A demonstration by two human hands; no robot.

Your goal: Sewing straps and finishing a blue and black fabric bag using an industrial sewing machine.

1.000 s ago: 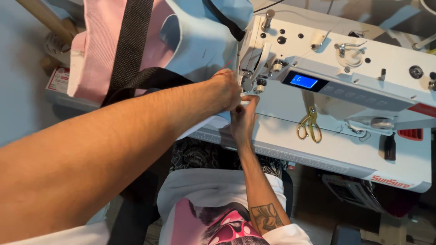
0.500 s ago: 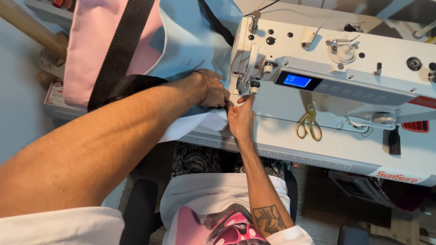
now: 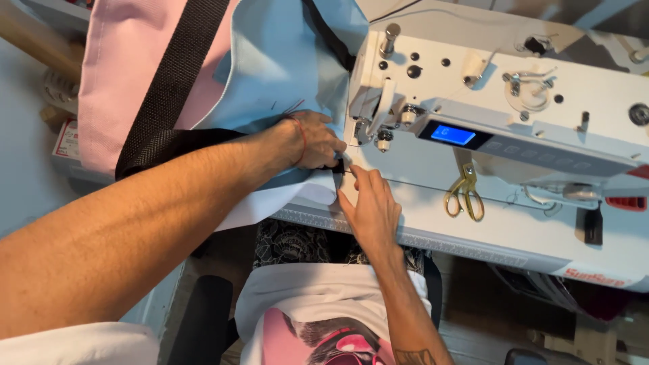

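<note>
My left hand [image 3: 316, 138] lies on light blue fabric [image 3: 280, 64] beside the needle area of a white sewing machine [image 3: 500, 101], fingers curled over a black webbing strap [image 3: 172, 91]. My right hand [image 3: 368, 206] rests on the machine bed just below, pinching the strap's end and the fabric edge near the presser foot [image 3: 362, 132]. Pink fabric [image 3: 122, 74] joins the blue piece at the upper left. The needle itself is hidden behind my left fingers.
Gold scissors [image 3: 465, 195] lie on the machine bed to the right. A blue lit display [image 3: 453, 134] sits on the machine's front. A measuring scale runs along the table edge [image 3: 433, 242]. My lap and white printed shirt [image 3: 318, 318] are below.
The view has shifted so the machine sits higher and larger. My left hand slid slightly left along the fabric; my right hand stayed by the presser foot.
</note>
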